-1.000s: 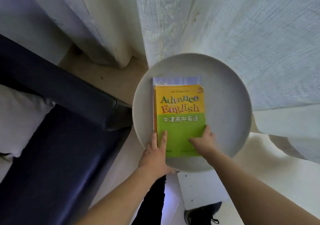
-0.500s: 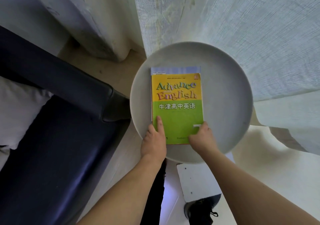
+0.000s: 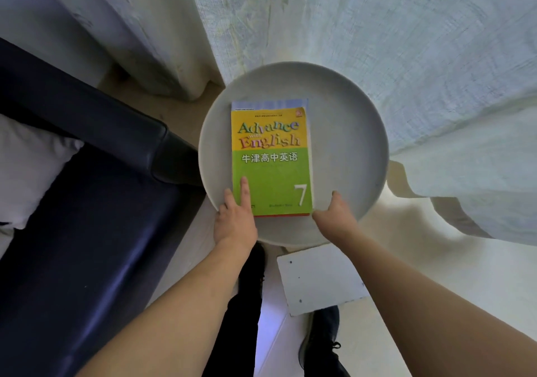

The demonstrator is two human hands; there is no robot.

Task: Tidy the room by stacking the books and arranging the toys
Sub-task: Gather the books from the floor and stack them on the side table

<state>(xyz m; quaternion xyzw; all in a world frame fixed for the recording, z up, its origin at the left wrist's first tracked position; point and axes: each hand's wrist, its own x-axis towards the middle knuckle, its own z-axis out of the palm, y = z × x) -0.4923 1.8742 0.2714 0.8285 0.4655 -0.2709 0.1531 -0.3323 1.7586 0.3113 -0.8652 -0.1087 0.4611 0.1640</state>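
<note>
Your right hand (image 3: 334, 216) has slid off the cover to the stack's near right corner, fingers relaxed, baring a white "7". Your left hand (image 3: 236, 213) rests released, forefinger flat on the yellow-and-green paperback textbook (image 3: 271, 155), "Advance with English", atop the stack on the round grey bench (image 3: 348, 132).

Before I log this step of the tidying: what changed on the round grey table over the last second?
The right hand slid off the yellow-and-green textbook to its lower right corner, uncovering the 7. The orange edge that jutted out on the left is now squared up beneath it. The left hand still rests a finger on the cover; the blue book edge still shows on the round grey table.
</note>
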